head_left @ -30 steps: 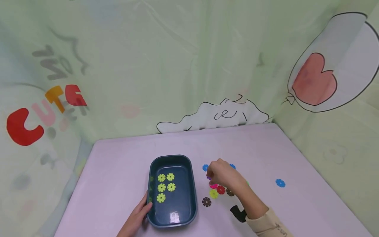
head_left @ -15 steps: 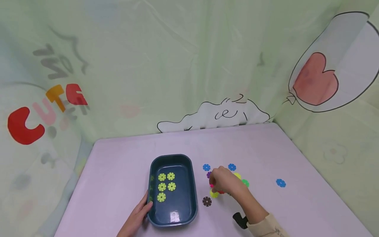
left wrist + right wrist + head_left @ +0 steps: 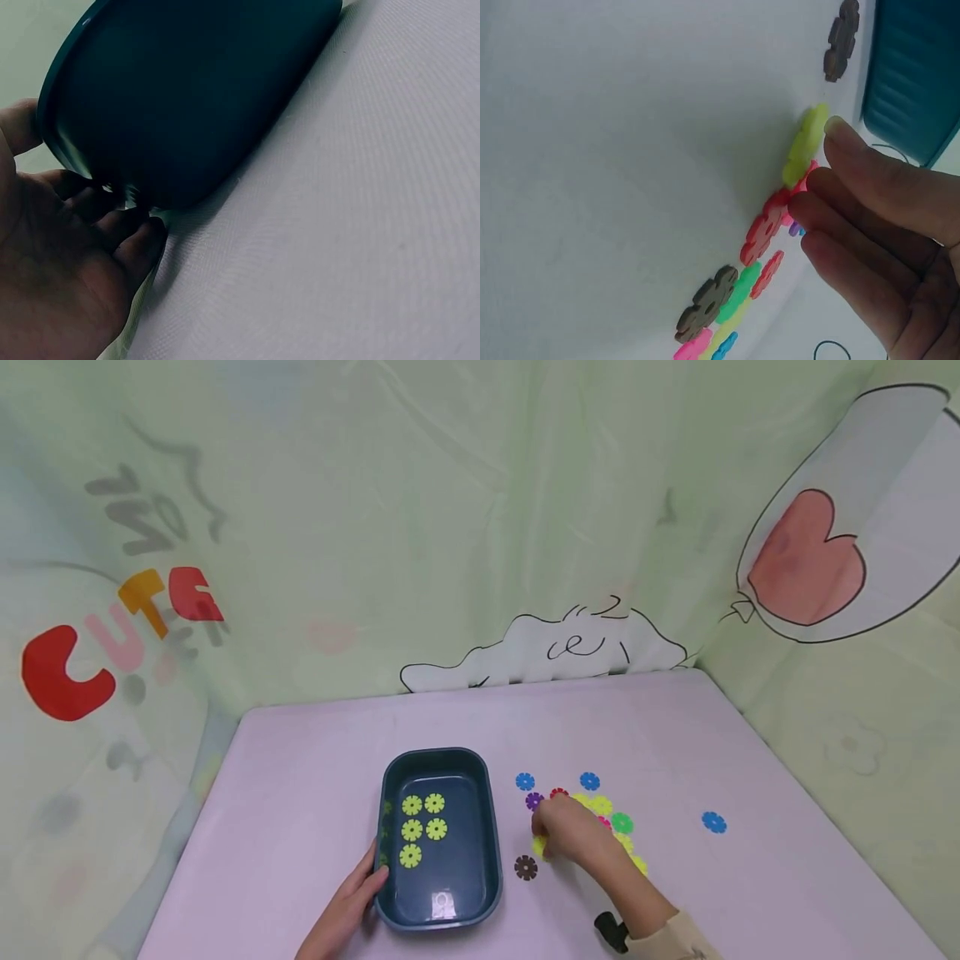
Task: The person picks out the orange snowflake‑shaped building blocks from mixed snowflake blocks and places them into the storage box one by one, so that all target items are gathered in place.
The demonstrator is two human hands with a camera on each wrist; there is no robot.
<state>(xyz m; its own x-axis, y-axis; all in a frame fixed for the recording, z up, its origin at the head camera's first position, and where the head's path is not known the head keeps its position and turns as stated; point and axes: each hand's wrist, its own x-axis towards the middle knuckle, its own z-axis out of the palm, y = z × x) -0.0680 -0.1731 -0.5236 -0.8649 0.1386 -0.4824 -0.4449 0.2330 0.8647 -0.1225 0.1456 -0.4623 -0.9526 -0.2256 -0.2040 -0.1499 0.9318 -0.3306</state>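
Observation:
In the head view my left hand point(image 3: 345, 906) holds the left side of a dark blue tray point(image 3: 468, 885), thumb at the rim. The left wrist view shows its fingers point(image 3: 139, 244) against the tray's outer wall. Several yellow-green notched plastic discs point(image 3: 412, 830) lie flat inside, toward the tray's left side. My right hand point(image 3: 576, 831) is low over a group of coloured discs. In the right wrist view its thumb and fingertips are apart, right beside a yellow disc point(image 3: 805, 150). A red disc point(image 3: 765, 229) lies close to the fingertips.
Near the tray lie a dark brown disc point(image 3: 526, 867), a blue disc point(image 3: 525, 782) and a purple disc point(image 3: 534, 802). A green disc point(image 3: 622, 823) is past the right hand. Another blue disc point(image 3: 714, 822) sits alone farther right. A printed curtain point(image 3: 337, 527) stands behind the table.
My right hand has come down and slightly toward me, onto the discs near the yellow one, uncovering red and yellow discs behind it. The left hand and tray stay put.

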